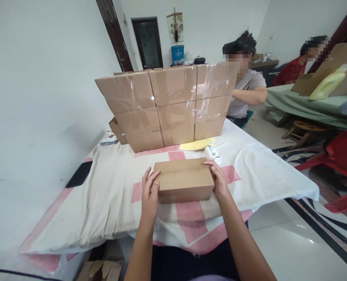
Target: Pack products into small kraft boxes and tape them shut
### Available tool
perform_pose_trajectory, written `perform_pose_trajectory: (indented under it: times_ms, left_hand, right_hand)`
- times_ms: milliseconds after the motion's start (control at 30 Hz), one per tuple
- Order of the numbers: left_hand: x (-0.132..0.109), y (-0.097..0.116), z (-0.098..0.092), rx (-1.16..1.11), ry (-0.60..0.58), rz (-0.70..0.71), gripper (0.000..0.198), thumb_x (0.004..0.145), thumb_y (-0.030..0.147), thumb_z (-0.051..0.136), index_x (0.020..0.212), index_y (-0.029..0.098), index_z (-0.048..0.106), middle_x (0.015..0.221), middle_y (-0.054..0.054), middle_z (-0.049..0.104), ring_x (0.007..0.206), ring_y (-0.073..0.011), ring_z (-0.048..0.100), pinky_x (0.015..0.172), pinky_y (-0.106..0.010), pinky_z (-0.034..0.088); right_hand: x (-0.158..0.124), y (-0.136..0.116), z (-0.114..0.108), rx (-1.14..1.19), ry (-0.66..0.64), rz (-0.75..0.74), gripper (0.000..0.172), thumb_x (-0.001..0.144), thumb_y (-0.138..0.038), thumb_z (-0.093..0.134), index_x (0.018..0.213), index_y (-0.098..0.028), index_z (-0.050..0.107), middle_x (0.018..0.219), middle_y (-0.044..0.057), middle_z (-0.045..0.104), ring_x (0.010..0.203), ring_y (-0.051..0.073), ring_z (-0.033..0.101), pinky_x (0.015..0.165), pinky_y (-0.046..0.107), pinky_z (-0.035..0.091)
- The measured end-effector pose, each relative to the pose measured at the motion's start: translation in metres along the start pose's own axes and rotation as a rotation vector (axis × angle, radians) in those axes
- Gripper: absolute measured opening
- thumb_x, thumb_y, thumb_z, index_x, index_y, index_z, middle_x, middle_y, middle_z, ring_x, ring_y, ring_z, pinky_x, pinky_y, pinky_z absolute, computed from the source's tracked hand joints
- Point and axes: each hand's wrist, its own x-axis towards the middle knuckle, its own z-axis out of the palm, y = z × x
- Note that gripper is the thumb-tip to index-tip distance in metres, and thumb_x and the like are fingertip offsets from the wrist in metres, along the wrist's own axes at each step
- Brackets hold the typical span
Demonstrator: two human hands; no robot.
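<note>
A closed brown cardboard box (185,183) sits in front of me on the cloth-covered table, its long side toward me. My left hand (150,191) presses against its left end, with fingertips at the top edge. At the right end, my right hand (217,177) grips the box, its fingers over the far top corner. Just beyond the box lies a white tape dispenser (212,154), beside a yellow sheet (196,144). The underside of the box is hidden.
Stacked cardboard boxes (176,105), partly taped, form a wall across the table's back. A black phone-like slab (79,174) and papers (109,138) lie at left. Another person (245,86) sits behind the stack. A red chair (343,168) stands at right; cartons (100,270) are below the table.
</note>
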Motion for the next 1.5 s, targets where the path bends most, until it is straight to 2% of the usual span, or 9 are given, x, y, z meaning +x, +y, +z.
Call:
perform_pose_trajectory:
  times_ms: [167, 300, 433, 500, 633, 767, 933, 1167, 1500]
  left_hand:
    - [0.006, 0.020, -0.007, 0.416, -0.021, 0.264, 0.037, 0.099, 0.029, 0.041, 0.117, 0.026, 0.073, 0.145, -0.005, 0.060, 0.143, -0.0291, 0.044, 0.119, -0.054, 0.034]
    - [0.006, 0.044, 0.001, 0.663, -0.238, 0.488, 0.036, 0.101, 0.032, 0.043, 0.129, 0.030, 0.066, 0.140, 0.000, 0.066, 0.137, -0.0275, 0.053, 0.120, -0.058, 0.030]
    - [0.002, 0.052, 0.013, 0.727, -0.319, 0.542, 0.043, 0.101, 0.042, 0.045, 0.138, 0.026, 0.061, 0.145, -0.001, 0.060, 0.140, -0.0278, 0.052, 0.116, -0.054, 0.039]
    - [0.001, 0.051, 0.014, 0.757, -0.339, 0.527, 0.045, 0.101, 0.044, 0.045, 0.139, 0.026, 0.060, 0.148, -0.001, 0.057, 0.142, -0.0285, 0.050, 0.116, -0.055, 0.040]
    - [0.001, 0.050, 0.009, 0.784, -0.391, 0.515, 0.050, 0.099, 0.047, 0.051, 0.144, 0.025, 0.056, 0.153, -0.001, 0.051, 0.145, -0.0303, 0.046, 0.119, -0.057, 0.038]
    - [0.001, 0.048, 0.010, 0.748, -0.380, 0.503, 0.051, 0.098, 0.049, 0.052, 0.143, 0.026, 0.058, 0.151, -0.002, 0.053, 0.143, -0.0317, 0.048, 0.119, -0.059, 0.037]
    - [0.001, 0.041, 0.013, 0.665, -0.351, 0.516, 0.050, 0.096, 0.050, 0.054, 0.142, 0.031, 0.059, 0.148, -0.003, 0.057, 0.141, -0.0332, 0.050, 0.119, -0.059, 0.036]
    - [0.000, 0.034, 0.013, 0.620, -0.310, 0.536, 0.050, 0.094, 0.050, 0.057, 0.141, 0.034, 0.059, 0.148, -0.001, 0.057, 0.140, -0.0335, 0.051, 0.119, -0.056, 0.034]
    - [-0.001, 0.027, 0.015, 0.668, -0.261, 0.594, 0.051, 0.095, 0.052, 0.054, 0.142, 0.032, 0.058, 0.147, 0.000, 0.058, 0.136, -0.0346, 0.055, 0.112, -0.057, 0.038]
  right_hand:
    - [-0.001, 0.002, -0.001, -0.134, -0.007, -0.045, 0.027, 0.093, -0.047, 0.057, 0.100, -0.025, 0.071, 0.123, 0.004, 0.066, 0.127, 0.028, 0.053, 0.111, 0.037, 0.035]
    - [-0.002, 0.000, 0.000, -0.173, -0.017, -0.051, 0.030, 0.095, -0.050, 0.055, 0.100, -0.025, 0.070, 0.121, 0.005, 0.066, 0.126, 0.028, 0.054, 0.111, 0.040, 0.036]
    - [0.004, -0.001, -0.014, -0.270, -0.056, -0.081, 0.032, 0.096, -0.050, 0.054, 0.104, -0.026, 0.073, 0.145, 0.006, 0.053, 0.140, 0.027, 0.045, 0.116, 0.041, 0.034]
    - [0.016, -0.002, -0.030, -0.331, 0.034, -0.075, 0.035, 0.094, -0.051, 0.054, 0.110, -0.027, 0.073, 0.152, 0.005, 0.046, 0.137, 0.027, 0.048, 0.110, 0.040, 0.042]
    - [0.058, -0.004, -0.069, -0.524, 0.330, 0.158, 0.041, 0.091, -0.044, 0.047, 0.117, -0.024, 0.070, 0.142, 0.008, 0.054, 0.115, 0.023, 0.059, 0.089, 0.033, 0.051]
    - [0.094, -0.004, -0.091, -0.589, 0.244, 0.416, 0.027, 0.086, -0.036, 0.057, 0.094, -0.015, 0.074, 0.109, 0.009, 0.068, 0.073, 0.017, 0.061, 0.063, 0.029, 0.047]
    - [0.114, 0.002, -0.088, -0.650, 0.139, 0.647, 0.027, 0.098, -0.038, 0.059, 0.095, -0.013, 0.067, 0.087, 0.002, 0.066, 0.061, 0.010, 0.057, 0.057, 0.025, 0.048]
    - [0.131, -0.002, -0.072, -0.704, 0.143, 0.828, 0.032, 0.099, -0.036, 0.064, 0.122, -0.014, 0.063, 0.117, 0.009, 0.067, 0.097, 0.020, 0.068, 0.082, 0.038, 0.060]
    - [0.128, -0.015, -0.054, -0.660, 0.141, 0.909, 0.033, 0.100, -0.035, 0.063, 0.126, -0.015, 0.060, 0.115, 0.008, 0.067, 0.091, 0.018, 0.069, 0.077, 0.036, 0.061]
